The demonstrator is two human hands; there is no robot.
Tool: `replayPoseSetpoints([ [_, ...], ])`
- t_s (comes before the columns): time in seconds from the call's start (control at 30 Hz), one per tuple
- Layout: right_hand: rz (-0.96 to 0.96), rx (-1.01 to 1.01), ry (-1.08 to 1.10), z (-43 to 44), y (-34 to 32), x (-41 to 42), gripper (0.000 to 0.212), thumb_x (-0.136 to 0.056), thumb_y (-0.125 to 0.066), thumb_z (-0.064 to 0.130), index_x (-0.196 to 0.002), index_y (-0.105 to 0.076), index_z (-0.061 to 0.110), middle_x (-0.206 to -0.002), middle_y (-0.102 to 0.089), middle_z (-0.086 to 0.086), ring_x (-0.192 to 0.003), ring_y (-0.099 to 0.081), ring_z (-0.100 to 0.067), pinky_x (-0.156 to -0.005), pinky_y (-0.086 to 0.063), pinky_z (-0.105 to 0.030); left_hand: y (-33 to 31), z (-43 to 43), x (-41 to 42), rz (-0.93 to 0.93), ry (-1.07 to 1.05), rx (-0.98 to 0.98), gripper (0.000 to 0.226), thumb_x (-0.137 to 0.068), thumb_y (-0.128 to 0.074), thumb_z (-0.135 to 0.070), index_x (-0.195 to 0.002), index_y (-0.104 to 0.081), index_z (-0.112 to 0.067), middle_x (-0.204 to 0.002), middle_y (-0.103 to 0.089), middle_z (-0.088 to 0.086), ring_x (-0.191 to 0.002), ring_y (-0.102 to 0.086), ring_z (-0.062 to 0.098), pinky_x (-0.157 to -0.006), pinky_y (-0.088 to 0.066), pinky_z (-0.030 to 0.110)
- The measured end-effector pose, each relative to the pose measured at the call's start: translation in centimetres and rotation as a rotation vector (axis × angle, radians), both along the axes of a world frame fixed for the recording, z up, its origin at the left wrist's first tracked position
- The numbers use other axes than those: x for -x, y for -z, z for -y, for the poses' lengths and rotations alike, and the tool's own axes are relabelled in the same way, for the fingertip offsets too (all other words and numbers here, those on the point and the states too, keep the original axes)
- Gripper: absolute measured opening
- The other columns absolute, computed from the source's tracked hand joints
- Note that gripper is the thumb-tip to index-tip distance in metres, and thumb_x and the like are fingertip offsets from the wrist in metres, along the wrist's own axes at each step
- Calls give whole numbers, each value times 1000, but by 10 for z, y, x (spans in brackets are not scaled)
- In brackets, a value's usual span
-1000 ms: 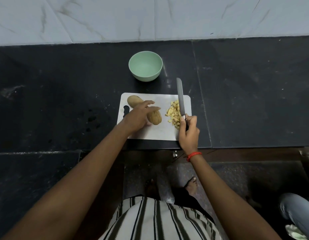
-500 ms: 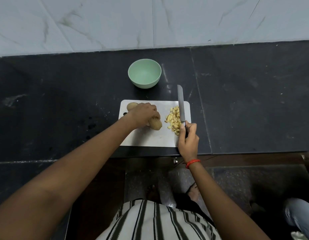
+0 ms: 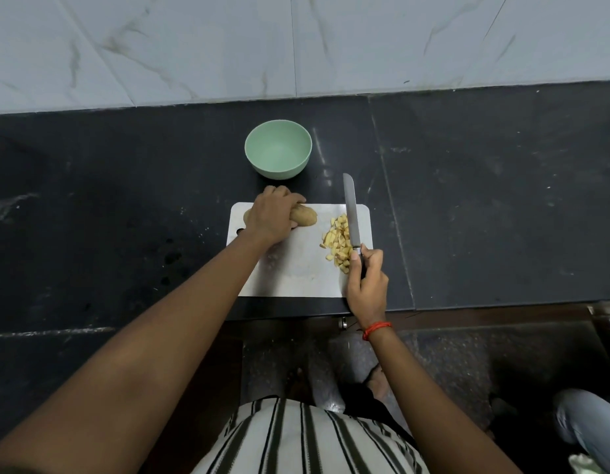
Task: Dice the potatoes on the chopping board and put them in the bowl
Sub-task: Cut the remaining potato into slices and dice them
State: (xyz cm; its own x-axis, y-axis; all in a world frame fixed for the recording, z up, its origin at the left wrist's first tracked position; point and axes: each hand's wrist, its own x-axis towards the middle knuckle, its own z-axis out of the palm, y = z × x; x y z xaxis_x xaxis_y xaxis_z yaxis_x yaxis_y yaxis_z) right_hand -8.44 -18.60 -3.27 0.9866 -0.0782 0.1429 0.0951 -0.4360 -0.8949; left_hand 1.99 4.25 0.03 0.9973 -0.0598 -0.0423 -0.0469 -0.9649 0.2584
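A white chopping board [image 3: 296, 275] lies at the front edge of the black counter. My left hand [image 3: 271, 217] is closed over a whole brown potato [image 3: 305, 216] at the board's far left; a second potato is mostly hidden under the hand. A pile of diced potato pieces [image 3: 337, 242] sits on the board's right side. My right hand [image 3: 367, 278] grips the handle of a knife [image 3: 350, 210], whose blade points away from me over the dice. Just beyond the board stands a pale green bowl [image 3: 279, 150] with nothing in it.
The black counter [image 3: 484, 200] stretches wide on both sides of the board, backed by a white marble wall [image 3: 296, 46]. Below the counter edge are the floor, my feet and another person's knee [image 3: 584, 422] at the lower right.
My left hand has closed over the potato and shifted it toward the board's far left corner. The right hand and knife have stayed by the dice.
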Motion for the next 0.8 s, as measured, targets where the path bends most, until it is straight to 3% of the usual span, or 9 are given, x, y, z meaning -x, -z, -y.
replayPoseSetpoints([
  [0.07,4,-2,-3,0,0,0,8,-106,-47,26,-102,-45,20,-74,-58,14,-66,-59,-6,-53,-44,-29,3,0,16,140,-117,186,64,-78,-84,-26,-137,-60,-28,-130,-57,0,-123,-48,25,-102,-45,42],
  [0.17,12,-5,-8,1,-1,-1,8,-106,-48,24,-102,-46,18,-73,-57,12,-64,-58,-6,-52,-42,-24,10,2,47,405,-429,384,65,-79,-80,-25,-138,-55,-25,-136,-53,-1,-126,-45,20,-106,-41,33],
  [0.27,13,-14,-8,0,-1,-1,6,-106,-48,23,-101,-45,19,-72,-57,10,-64,-58,-8,-52,-43,-26,25,-2,71,428,-567,500,74,-80,-81,-26,-145,-47,-18,-143,-48,6,-133,-42,26,-106,-40,34],
  [0.4,18,-17,-13,-2,-4,-1,5,-105,-48,20,-101,-46,18,-73,-57,10,-66,-58,-5,-52,-41,-19,45,-16,77,325,-533,530,81,-83,-81,-40,-151,-43,-14,-147,-47,8,-135,-41,25,-108,-40,35],
  [0.63,4,-16,12,-3,0,-1,6,-105,-49,20,-101,-48,16,-74,-59,9,-68,-61,-5,-52,-40,-13,49,-18,76,349,-459,484,66,-80,-82,-36,-138,-59,-16,-134,-53,3,-123,-46,20,-101,-49,38],
  [0.8,1,1,25,-5,0,-1,8,-105,-48,23,-100,-47,16,-76,-58,11,-70,-60,-3,-54,-39,-10,43,4,114,251,-199,488,65,-79,-78,-46,-135,-60,-19,-136,-52,-2,-127,-46,14,-104,-47,36],
])
